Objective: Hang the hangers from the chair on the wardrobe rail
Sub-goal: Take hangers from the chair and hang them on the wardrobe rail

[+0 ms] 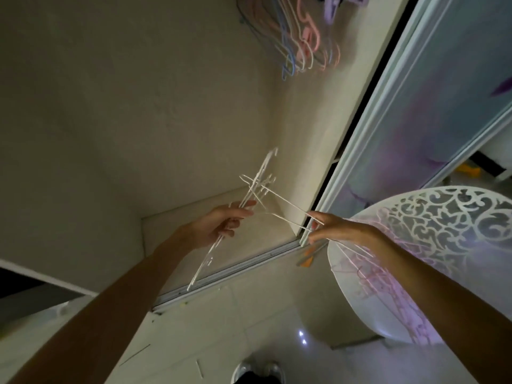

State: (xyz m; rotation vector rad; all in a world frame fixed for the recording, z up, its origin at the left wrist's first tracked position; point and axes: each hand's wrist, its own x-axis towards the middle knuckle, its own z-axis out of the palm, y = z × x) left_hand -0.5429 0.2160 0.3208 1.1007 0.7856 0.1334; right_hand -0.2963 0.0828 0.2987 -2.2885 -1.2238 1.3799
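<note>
Head view shows the task partly done, as far as can be judged: a bunch of pastel hangers (300, 42), pink, blue and lilac, is already seen hanging at the top of the open wardrobe (138, 120), though the rail itself is cut off by the upper edge and cannot be made out. A small bundle of white wire hangers (249, 200) is held up in front of the wardrobe's back wall, above its floor panel and near the sliding-door track (230, 271). The left hand (221, 225) is curled round the long side of that bundle, which runs slantwise from the track up towards the back wall. The right hand (335, 227) pinches the thin wires of one white hanger (285, 210) whose hook end crosses the bundle, so a hanger appears to be being parted from the rest; whether the two are tangled cannot be told. More hangers (368, 273), pink and white, are seen lying on the seat of the white chair (443, 217) with the pierced scroll back, at the right, just beside the right forearm; these, with what is held, are judged to be what is left to hang. An orange item (309, 254) lies at the chair's near edge, too blurred to name. The wardrobe's lower compartment shows nothing on its floor panel, and its sliding door (432, 106) is pushed aside to the right. A shoe (257, 370) is seen on the tiled floor below.
</note>
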